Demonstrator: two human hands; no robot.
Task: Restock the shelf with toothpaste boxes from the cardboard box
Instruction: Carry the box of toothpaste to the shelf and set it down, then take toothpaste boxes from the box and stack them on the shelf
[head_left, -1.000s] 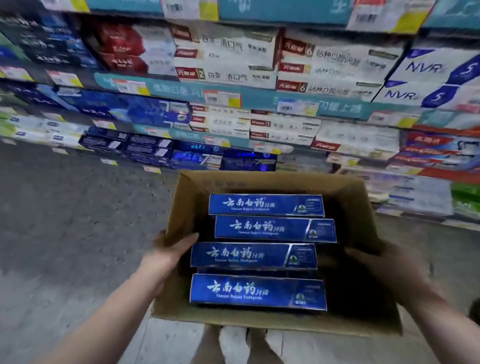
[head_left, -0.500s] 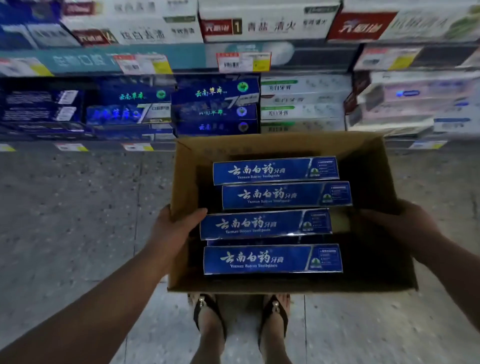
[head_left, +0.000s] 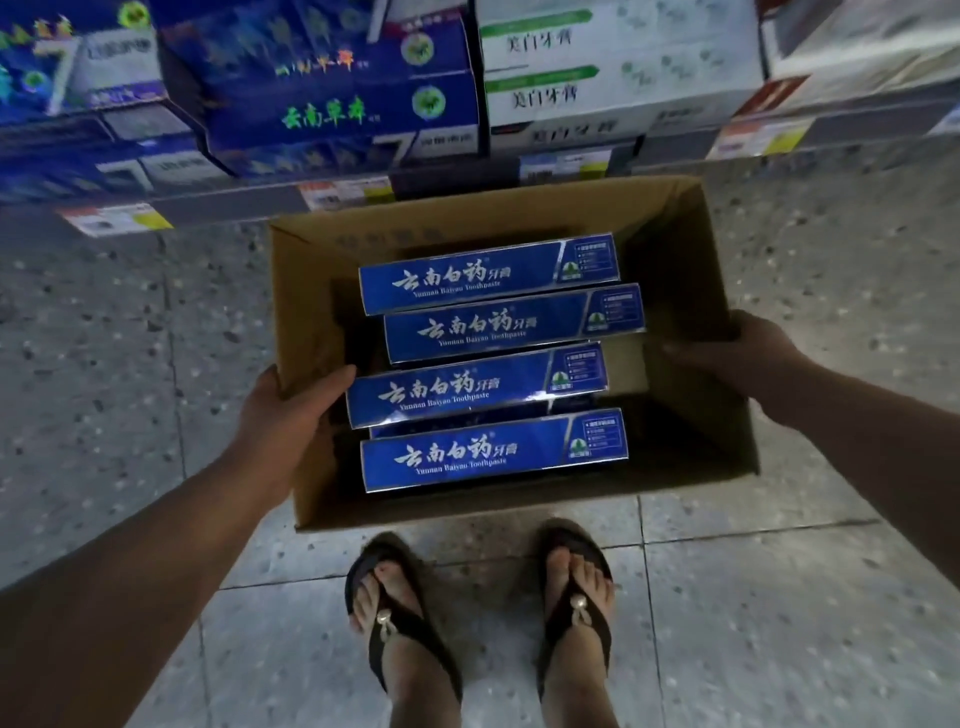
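An open brown cardboard box (head_left: 691, 244) hangs in front of me above the floor, held by both side walls. My left hand (head_left: 291, 410) grips its left wall, thumb inside the box. My right hand (head_left: 737, 353) grips the right wall. Inside lie several blue toothpaste boxes (head_left: 483, 384) with white lettering, stacked flat and slightly offset. The lowest shelf (head_left: 249, 200) runs just beyond the box's far edge, stocked with dark blue toothpaste packs (head_left: 337, 104) and white ones (head_left: 597, 78).
Price tags (head_left: 114, 218) hang along the shelf edge. Speckled floor tiles (head_left: 779, 597) lie below. My feet in dark sandals (head_left: 400, 623) stand right under the box's near wall.
The view has tilted down and moved closer to the lowest shelf. The cardboard box has come lower, still held in both hands; upper shelves have left the view and my feet show fully.
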